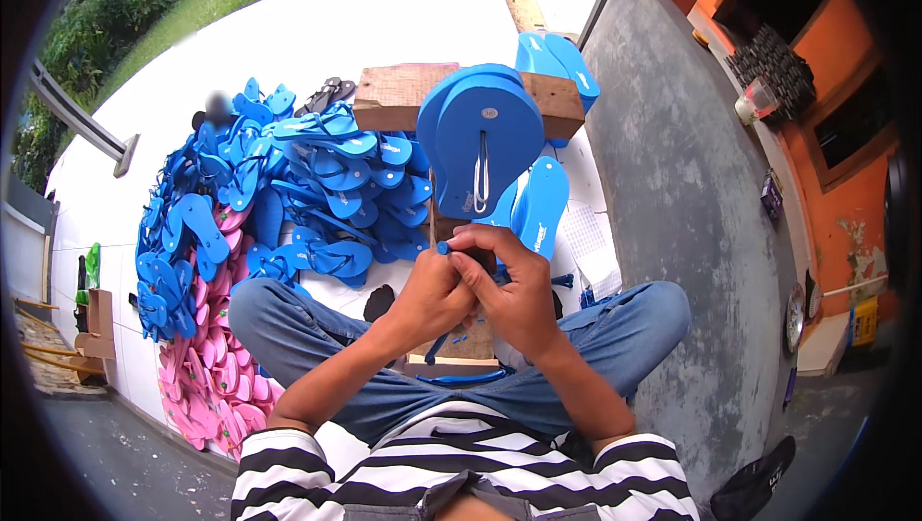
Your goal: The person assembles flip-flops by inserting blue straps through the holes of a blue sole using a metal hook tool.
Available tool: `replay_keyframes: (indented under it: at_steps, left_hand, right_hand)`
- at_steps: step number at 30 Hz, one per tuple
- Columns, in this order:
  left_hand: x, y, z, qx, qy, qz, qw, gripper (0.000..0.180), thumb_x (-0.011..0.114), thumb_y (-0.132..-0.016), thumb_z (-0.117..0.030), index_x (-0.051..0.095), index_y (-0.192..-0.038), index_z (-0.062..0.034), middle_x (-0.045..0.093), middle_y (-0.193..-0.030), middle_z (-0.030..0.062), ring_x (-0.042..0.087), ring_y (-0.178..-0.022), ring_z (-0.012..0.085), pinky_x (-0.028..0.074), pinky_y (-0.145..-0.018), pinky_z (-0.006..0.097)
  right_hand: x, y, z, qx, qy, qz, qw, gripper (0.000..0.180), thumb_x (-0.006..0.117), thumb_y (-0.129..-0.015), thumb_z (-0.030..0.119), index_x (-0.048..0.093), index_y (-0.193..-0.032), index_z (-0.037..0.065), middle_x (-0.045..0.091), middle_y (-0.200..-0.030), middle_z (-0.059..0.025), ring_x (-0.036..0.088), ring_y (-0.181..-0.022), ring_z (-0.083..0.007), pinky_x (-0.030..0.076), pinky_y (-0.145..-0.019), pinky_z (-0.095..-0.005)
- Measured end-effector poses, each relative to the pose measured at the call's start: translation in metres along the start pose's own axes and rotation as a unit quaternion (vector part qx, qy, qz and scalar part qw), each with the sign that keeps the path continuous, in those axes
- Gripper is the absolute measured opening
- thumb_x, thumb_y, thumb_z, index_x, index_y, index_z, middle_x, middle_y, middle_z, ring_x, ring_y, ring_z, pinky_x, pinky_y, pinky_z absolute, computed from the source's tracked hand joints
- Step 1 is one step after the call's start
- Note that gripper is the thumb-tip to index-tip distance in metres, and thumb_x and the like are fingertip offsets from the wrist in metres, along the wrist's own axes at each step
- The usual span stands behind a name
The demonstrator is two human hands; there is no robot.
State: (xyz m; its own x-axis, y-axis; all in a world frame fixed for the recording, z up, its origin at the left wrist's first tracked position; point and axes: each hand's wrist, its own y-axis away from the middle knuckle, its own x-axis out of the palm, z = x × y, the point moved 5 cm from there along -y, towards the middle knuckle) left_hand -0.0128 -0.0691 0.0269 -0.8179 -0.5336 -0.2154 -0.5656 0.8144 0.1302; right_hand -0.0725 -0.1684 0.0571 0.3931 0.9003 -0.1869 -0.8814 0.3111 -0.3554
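In front of my lap, my left hand (430, 292) is closed round a blue sandal strap, whose round plug end (443, 247) pokes out at the top of the fist. My right hand (511, 283) is closed against it, thumb and forefinger curled beside the plug; most of the strap is hidden by the fingers. Just beyond the hands, stacked blue sandal soles (459, 151) lean on a wooden beam (399, 89). A pale, narrow loop (482, 175) lies lengthwise on the front sole's face, by a hole.
Blue flip-flops (331, 170) are heaped at the left, with pink flip-flops (216, 377) nearer me. Other blue sandals (538, 209) lie right of the beam, beside a printed sheet (589, 247). A blue strip (461, 379) rests near my lap. Grey floor (663, 185) stretches along the right.
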Motion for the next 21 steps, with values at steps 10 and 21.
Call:
replay_keyframes:
  at_steps: [10,21]
  left_hand:
    - [-0.073,0.012,-0.089,0.221,-0.153,-0.23,0.935,0.022,0.07,-0.089,-0.007,0.065,-0.11,-0.0044,0.065,-0.09,0.0075,0.062,-0.073,0.0129,0.05,-0.056,0.026]
    - [-0.083,-0.024,-0.128,0.316,-0.228,-0.323,0.863,0.043,0.073,-0.085,-0.007,0.065,-0.127,-0.0108,0.062,-0.124,0.0102,0.062,-0.099,0.0184,0.051,-0.066,0.027]
  right_hand:
    - [-0.025,-0.022,0.021,0.063,-0.252,-0.095,0.961,0.014,0.065,-0.096,0.009,0.062,-0.105,0.0,0.064,-0.085,-0.0051,0.059,-0.07,-0.0106,0.047,-0.06,-0.0236]
    - [-0.022,-0.019,0.025,0.033,-0.132,-0.091,0.986,0.014,0.071,-0.091,0.008,0.064,-0.1,0.0,0.063,-0.088,-0.0018,0.062,-0.076,-0.0058,0.047,-0.067,-0.02]
